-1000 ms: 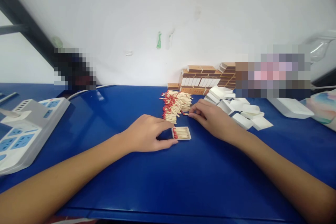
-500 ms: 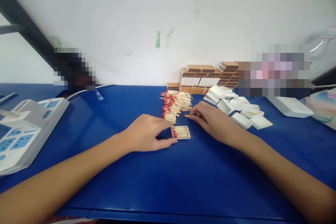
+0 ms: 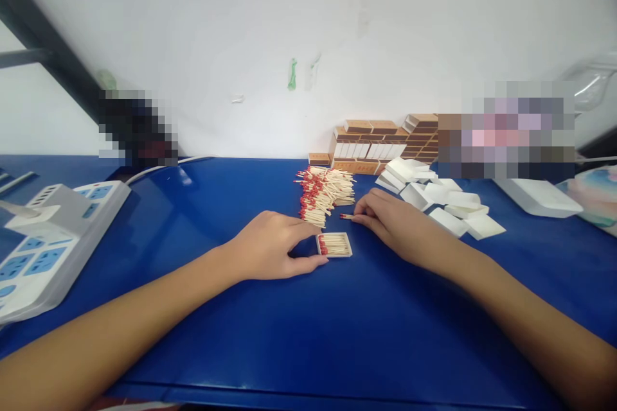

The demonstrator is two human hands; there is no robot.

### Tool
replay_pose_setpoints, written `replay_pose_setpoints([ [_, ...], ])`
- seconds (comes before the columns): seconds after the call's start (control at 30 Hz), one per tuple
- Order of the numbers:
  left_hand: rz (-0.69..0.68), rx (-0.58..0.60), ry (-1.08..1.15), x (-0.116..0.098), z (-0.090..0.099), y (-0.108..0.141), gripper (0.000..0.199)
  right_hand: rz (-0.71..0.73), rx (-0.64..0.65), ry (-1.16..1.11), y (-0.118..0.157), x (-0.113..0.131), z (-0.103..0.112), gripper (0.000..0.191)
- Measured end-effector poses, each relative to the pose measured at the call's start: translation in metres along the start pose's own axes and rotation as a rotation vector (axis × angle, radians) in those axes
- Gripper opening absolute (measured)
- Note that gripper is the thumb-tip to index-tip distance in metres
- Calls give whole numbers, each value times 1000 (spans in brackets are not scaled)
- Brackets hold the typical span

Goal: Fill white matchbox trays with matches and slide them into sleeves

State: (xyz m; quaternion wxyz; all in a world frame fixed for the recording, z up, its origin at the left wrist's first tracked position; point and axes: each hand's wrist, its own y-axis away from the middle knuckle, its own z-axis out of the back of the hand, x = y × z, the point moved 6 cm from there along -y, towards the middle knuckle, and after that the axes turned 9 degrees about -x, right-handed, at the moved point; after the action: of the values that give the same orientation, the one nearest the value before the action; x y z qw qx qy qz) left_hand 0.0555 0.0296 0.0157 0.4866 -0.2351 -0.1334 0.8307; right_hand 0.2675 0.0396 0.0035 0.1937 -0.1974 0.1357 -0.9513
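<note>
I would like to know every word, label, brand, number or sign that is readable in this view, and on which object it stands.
No text can be read.
Stacked matchboxes: faint marks on the orange faces, too small to read.
Single matchbox beside the stack: faint marks, also too small.
Power strip: no readable lettering.
Matchbox tray at the left hand: no print visible.

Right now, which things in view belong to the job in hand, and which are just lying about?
In the job:
match tray, at the left hand's grip
single match, pinched in the right hand
match pile
loose white trays, likely
stacked matchboxes, likely

Apparently lying about:
power strip
white cable
patterned item, far right
</note>
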Motion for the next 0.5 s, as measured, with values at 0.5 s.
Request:
replay_pose_setpoints([
  [0.5, 7, -13, 16, 0, 1, 0, 35, 12, -5, -68, 5, 2, 5, 21],
])
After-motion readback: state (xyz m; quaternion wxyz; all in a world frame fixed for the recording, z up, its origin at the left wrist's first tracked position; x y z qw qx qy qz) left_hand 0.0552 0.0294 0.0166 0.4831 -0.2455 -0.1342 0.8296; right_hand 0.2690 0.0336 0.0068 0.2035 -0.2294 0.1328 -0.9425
